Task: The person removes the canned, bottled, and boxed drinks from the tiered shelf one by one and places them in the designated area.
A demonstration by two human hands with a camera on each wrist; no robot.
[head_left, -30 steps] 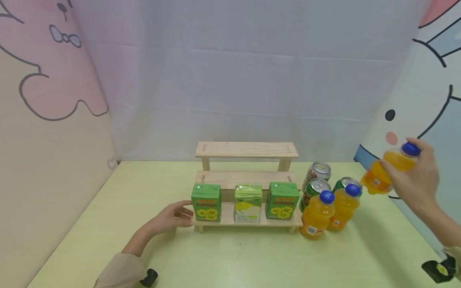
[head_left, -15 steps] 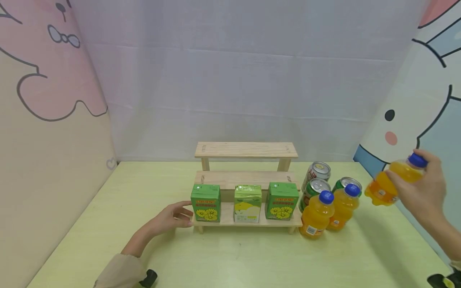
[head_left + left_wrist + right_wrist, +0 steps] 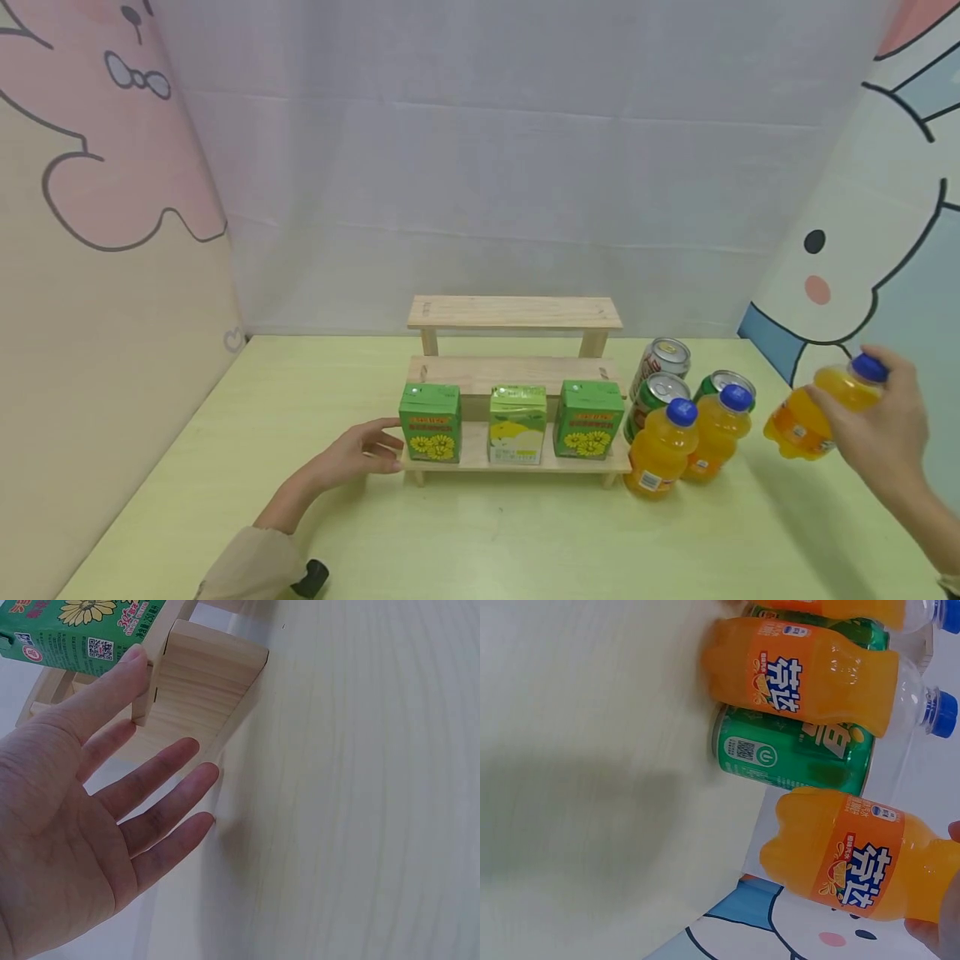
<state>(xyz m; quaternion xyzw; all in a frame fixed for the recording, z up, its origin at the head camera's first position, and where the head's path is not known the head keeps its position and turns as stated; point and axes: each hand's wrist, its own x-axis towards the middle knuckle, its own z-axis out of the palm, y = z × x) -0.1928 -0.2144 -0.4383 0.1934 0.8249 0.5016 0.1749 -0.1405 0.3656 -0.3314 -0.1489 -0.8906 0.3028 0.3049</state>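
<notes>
My right hand (image 3: 888, 421) grips an orange soda bottle (image 3: 813, 412) with a blue cap, tilted and held above the table at the right; the right wrist view shows the bottle (image 3: 840, 855) off the tabletop. My left hand (image 3: 354, 454) touches the left end of the wooden stepped rack (image 3: 517, 372), its fingers loosely extended. In the left wrist view the thumb of the left hand (image 3: 97, 795) rests at the shelf edge beside a green drink carton (image 3: 82, 634). On the lowest step stand a green carton (image 3: 431, 423), a yellow-green carton (image 3: 517, 425) and another green carton (image 3: 588, 419).
Right of the rack stand two orange soda bottles, one in front (image 3: 660, 450) and one behind (image 3: 717, 433). Behind them are a silver-topped can (image 3: 663, 358), a green can (image 3: 654, 400) and another green can (image 3: 725, 381). Fabric walls surround the yellowish table (image 3: 495, 542).
My right hand has lowered with the orange soda bottle and shifted slightly right. The left hand, the rack and the cartons have stayed in place.
</notes>
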